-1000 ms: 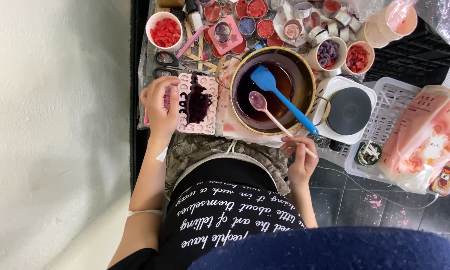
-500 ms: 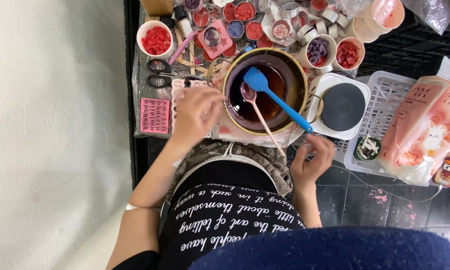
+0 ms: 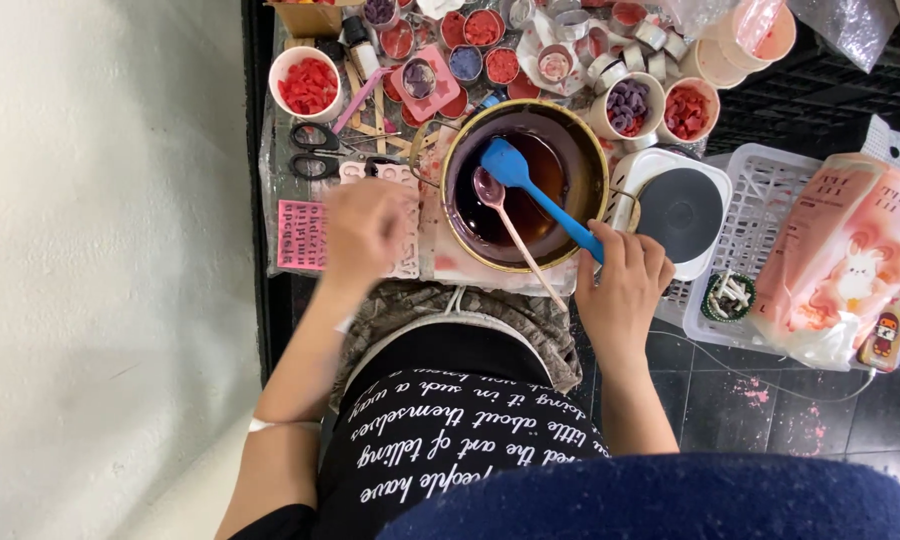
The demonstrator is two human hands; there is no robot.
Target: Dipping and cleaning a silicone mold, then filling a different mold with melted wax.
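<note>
While gripped, blue spatula [image 3: 535, 190], tilted in pot [image 3: 592, 150]

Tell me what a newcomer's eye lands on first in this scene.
The round pot of dark reddish-brown liquid at the middle of the crowded worktop stands out first, with a bright blue spatula and a pale spoon leaning in it. The right hand grips the spatula's handle at the pot's near rim, while the left hand, blurred, hovers over a pink mould. Behind the pot stand small cups of red pieces.
</note>
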